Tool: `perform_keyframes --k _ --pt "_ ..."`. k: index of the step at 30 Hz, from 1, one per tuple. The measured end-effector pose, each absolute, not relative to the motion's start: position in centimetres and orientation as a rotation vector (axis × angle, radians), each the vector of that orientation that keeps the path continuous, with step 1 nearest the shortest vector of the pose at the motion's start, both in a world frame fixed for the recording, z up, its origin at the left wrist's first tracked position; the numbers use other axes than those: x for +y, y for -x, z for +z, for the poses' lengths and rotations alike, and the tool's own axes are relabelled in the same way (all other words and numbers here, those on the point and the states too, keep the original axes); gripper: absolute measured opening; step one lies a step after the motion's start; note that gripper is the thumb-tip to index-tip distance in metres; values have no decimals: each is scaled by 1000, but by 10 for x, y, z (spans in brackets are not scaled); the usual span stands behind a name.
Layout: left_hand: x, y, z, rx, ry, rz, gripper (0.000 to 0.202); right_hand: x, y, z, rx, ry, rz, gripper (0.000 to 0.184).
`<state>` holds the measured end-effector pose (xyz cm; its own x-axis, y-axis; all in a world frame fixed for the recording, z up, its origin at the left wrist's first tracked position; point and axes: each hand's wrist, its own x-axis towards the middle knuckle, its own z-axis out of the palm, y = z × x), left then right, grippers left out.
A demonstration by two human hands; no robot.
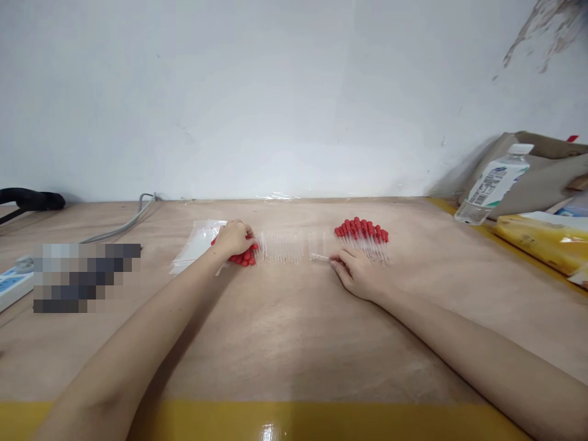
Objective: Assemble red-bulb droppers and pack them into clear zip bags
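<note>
Two groups of glass droppers with red rubber bulbs lie on the wooden table. My left hand (235, 239) rests on the red bulbs of the left group (245, 255), whose clear tubes (281, 247) point right. My right hand (357, 274) lies just in front of the right group of droppers (364, 236) and pinches the end of a single clear glass tube (320, 258) between fingertips. A clear plastic bag (197, 245) lies flat just left of my left hand.
A water bottle (493, 184) leans against a cardboard box (546, 165) at the right, beside a yellow packet (539, 242). At the left are a white power strip (13, 285), a grey cable (124, 225) and a black object (30, 199). Yellow tape (294, 422) edges the table front.
</note>
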<state>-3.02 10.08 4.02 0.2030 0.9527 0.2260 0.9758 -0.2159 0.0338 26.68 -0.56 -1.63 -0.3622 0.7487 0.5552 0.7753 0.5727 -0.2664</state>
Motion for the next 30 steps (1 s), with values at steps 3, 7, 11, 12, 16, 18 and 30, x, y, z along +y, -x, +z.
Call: perform_keyframes --k 3,7,11,12,16,18,30 --pt "97 29 40 -1878 2309 -437 18 -6 -266 -16 -2152 1203 -44 13" --pt "67 14 35 -1661 2403 -1059 17 -7 -266 -15 -2149 1198 -34 12" --pt "25 -9 15 -1436 2781 -1193 14 -11 -264 -13 -2152 1197 -61 14" --pt "18 -14 9 -1398 2841 -1225 13 -12 -264 -12 -2152 1191 -67 15" --pt "5 -24 -10 -1345 3035 -1312 16 -18 -259 -9 -2140 1156 -72 17" --pt "5 -24 -13 -1362 3075 -1303 18 -20 -256 -10 -2140 1118 -54 18" --pt "3 -25 -9 -1339 3034 -1247 18 -21 -249 -17 -2232 991 8 17"
